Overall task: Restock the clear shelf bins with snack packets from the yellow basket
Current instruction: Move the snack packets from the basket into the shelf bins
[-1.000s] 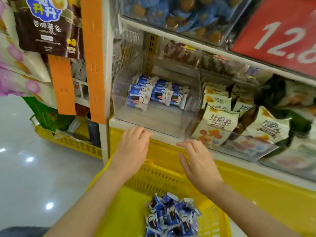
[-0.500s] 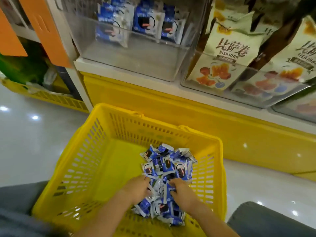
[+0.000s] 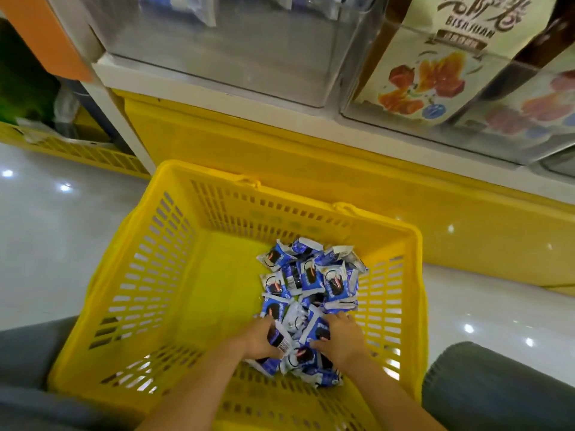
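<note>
A yellow basket [image 3: 149, 275] sits on the floor in front of the shelf. A heap of blue-and-white snack packets [image 3: 311, 281] lies in its right half. Both my hands are down in the near end of the heap. My left hand [image 3: 258, 339] grips a packet with a barcode showing beside its thumb. My right hand [image 3: 340, 337] curls its fingers over packets next to it. Above, a clear shelf bin [image 3: 249, 57] holds a few of the same blue packets at its back.
A second clear bin [image 3: 466, 126] to the right holds cream bags printed with fruit. The yellow shelf base [image 3: 311, 157] runs behind the basket. Another yellow basket [image 3: 77, 150] stands at far left on the glossy floor. My grey-clad knees flank the basket.
My hands dropped from the shelf edge into the basket and have closed on packets. The view has tilted down and moved nearer to the basket.
</note>
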A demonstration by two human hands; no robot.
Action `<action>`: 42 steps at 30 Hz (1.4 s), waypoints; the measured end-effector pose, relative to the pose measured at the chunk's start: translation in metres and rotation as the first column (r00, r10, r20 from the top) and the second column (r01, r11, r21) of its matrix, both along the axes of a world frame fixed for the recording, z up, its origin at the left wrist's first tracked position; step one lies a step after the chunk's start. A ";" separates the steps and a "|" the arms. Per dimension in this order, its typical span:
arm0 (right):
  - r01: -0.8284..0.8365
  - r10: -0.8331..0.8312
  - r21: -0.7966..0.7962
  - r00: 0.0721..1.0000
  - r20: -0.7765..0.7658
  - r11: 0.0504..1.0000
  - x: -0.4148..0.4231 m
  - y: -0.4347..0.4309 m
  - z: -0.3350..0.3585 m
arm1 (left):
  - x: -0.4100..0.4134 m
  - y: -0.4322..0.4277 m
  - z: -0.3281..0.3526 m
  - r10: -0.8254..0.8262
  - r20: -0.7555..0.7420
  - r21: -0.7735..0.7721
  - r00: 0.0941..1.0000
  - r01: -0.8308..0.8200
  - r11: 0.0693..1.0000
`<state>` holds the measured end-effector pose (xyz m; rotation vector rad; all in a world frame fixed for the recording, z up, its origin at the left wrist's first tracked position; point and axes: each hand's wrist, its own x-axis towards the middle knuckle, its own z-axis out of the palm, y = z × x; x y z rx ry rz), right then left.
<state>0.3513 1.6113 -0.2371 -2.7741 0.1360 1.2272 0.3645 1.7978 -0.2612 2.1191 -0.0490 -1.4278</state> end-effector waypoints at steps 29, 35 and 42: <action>0.295 -0.617 0.816 0.781 0.094 0.498 0.021 0.066 0.109 | -0.009 0.028 0.110 0.703 -0.302 -0.527 0.644 -0.727 0.440; 0.285 -0.689 0.801 0.695 0.206 0.527 0.029 0.064 0.085 | -0.002 0.040 0.113 0.833 -0.143 -0.544 0.534 -0.746 0.385; 0.452 -0.490 0.496 0.870 -0.060 0.742 0.016 0.060 0.007 | 0.006 0.063 0.111 0.895 -0.216 -0.590 0.391 -0.783 0.199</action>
